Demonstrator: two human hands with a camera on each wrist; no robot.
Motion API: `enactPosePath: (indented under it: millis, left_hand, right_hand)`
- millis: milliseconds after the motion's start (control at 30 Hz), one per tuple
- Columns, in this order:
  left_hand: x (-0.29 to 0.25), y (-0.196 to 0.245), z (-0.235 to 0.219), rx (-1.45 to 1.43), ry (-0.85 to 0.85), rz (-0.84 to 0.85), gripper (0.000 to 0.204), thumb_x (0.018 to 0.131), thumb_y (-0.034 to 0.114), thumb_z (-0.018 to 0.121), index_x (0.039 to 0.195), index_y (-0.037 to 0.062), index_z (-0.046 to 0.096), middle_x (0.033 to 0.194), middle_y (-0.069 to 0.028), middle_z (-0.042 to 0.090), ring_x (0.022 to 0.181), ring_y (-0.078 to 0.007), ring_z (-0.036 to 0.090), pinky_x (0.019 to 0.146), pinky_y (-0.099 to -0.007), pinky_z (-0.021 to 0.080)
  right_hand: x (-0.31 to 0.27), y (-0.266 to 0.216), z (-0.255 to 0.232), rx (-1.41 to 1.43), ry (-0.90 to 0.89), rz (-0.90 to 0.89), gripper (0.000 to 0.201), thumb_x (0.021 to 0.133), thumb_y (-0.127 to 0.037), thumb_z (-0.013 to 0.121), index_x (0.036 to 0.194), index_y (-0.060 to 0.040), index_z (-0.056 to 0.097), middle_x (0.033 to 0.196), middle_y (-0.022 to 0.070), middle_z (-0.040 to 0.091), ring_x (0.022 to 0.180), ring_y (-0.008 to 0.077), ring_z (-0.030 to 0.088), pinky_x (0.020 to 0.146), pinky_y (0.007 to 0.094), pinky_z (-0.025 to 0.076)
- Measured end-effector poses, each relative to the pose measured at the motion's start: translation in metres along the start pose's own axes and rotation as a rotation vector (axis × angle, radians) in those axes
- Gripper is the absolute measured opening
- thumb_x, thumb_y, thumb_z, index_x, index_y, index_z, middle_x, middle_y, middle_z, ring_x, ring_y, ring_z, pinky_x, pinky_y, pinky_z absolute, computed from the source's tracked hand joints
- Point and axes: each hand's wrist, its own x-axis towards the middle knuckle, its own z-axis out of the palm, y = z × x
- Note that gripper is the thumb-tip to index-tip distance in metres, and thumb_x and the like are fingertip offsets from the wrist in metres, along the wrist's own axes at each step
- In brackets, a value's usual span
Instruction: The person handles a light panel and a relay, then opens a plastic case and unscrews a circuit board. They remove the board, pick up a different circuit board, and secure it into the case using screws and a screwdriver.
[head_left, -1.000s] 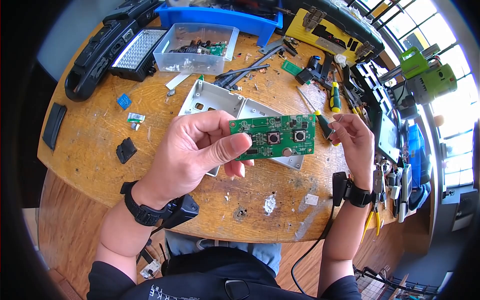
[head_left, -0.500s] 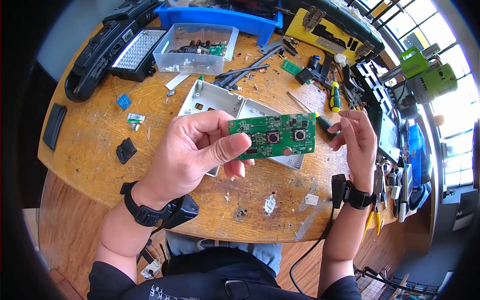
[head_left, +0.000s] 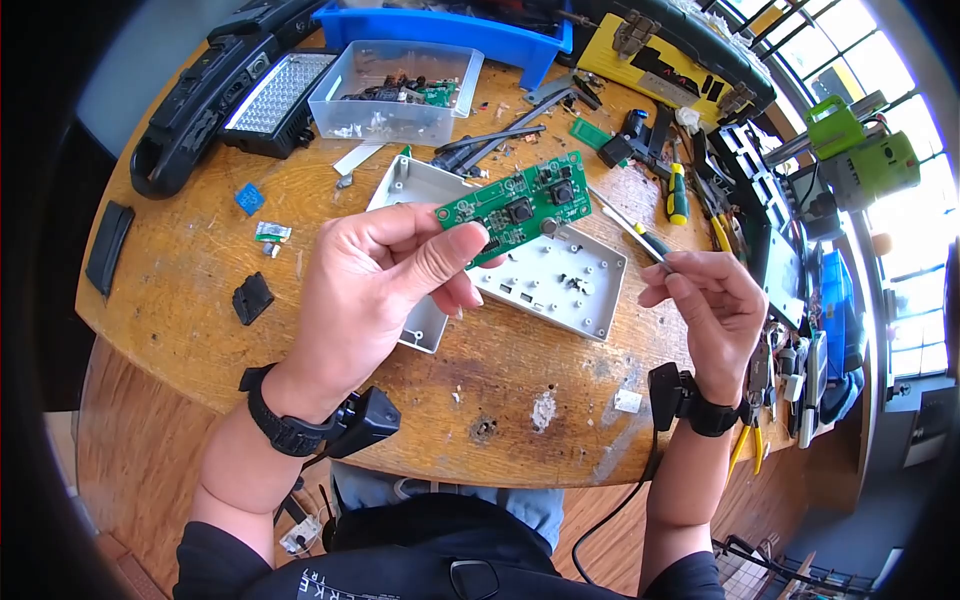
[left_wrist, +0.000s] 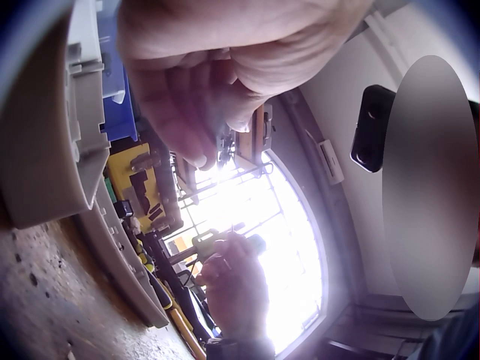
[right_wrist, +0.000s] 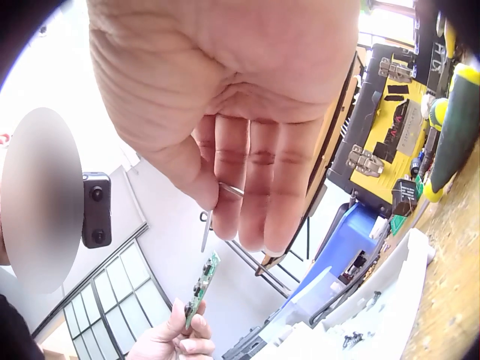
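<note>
My left hand (head_left: 365, 285) pinches one end of a green circuit board (head_left: 541, 203) between thumb and fingers, its button side facing up. Black push buttons and a round metal part show on the board, which is tilted with its free end raised. In the right wrist view the board (right_wrist: 201, 289) appears nearly edge-on. My right hand (head_left: 715, 310), a little right of the board, pinches a thin metal tool (right_wrist: 205, 237) with thumb and fingertips; its exact kind I cannot tell. Below the board lie the two halves of a pale grey plastic case (head_left: 600, 270), apart from both hands.
A clear bin (head_left: 390, 125) of small parts and a blue tray (head_left: 440, 40) stand at the back. Screwdrivers (head_left: 678, 195) and pliers (head_left: 745, 440) lie to the right. A yellow and black toolbox (head_left: 655, 75) sits back right. Black scraps (head_left: 252, 298) lie left.
The board has tilted, its free end swinging up and away. My right hand has turned the thin metal tool down toward the board and moved slightly lower.
</note>
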Motion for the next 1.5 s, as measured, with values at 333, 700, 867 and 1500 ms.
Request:
enactPosePath:
  millis: [333, 700, 867, 1500]
  left_hand:
    - [-0.002, -0.001, -0.002, 0.083, 0.006, -0.003, 0.027, 0.089, 0.024, 0.068, 0.095, -0.0022, 0.072, 0.076, -0.0075, 0.070, 0.065, -0.0105, 0.064, 0.061, -0.0221, 0.052]
    - [-0.004, 0.001, 0.003, 0.147, 0.008, 0.032, 0.022, 0.083, 0.009, 0.073, 0.101, -0.0022, 0.071, 0.083, -0.0075, 0.071, 0.072, -0.0095, 0.065, 0.066, -0.0213, 0.053]
    - [-0.005, 0.003, 0.007, 0.161, 0.004, 0.069, 0.024, 0.080, 0.003, 0.074, 0.103, -0.0031, 0.071, 0.091, -0.0084, 0.071, 0.077, -0.0113, 0.066, 0.071, -0.0233, 0.054]
    - [-0.004, 0.002, 0.003, 0.316, -0.157, 0.420, 0.034, 0.075, -0.014, 0.066, 0.099, 0.0072, 0.075, 0.104, -0.0130, 0.068, 0.090, -0.0174, 0.067, 0.079, -0.0258, 0.054]
  right_hand:
    - [0.001, -0.001, 0.005, -0.092, 0.009, 0.017, 0.015, 0.087, 0.008, 0.060, 0.101, 0.0068, 0.064, 0.090, 0.0140, 0.071, 0.076, 0.0141, 0.068, 0.070, 0.0250, 0.055]
    - [0.001, -0.005, 0.014, -0.084, 0.029, 0.069, 0.013, 0.088, 0.005, 0.061, 0.100, 0.0079, 0.064, 0.089, 0.0145, 0.071, 0.086, 0.0189, 0.070, 0.070, 0.0260, 0.057]
    - [0.001, -0.008, 0.015, -0.085, -0.063, 0.206, 0.013, 0.089, 0.001, 0.062, 0.099, 0.0087, 0.064, 0.086, 0.0144, 0.072, 0.078, 0.0187, 0.071, 0.070, 0.0263, 0.058]
    - [-0.003, -0.006, 0.006, 0.334, -0.302, 0.289, 0.012, 0.088, 0.001, 0.063, 0.096, 0.0094, 0.061, 0.084, 0.0198, 0.070, 0.077, 0.0211, 0.069, 0.070, 0.0297, 0.055]
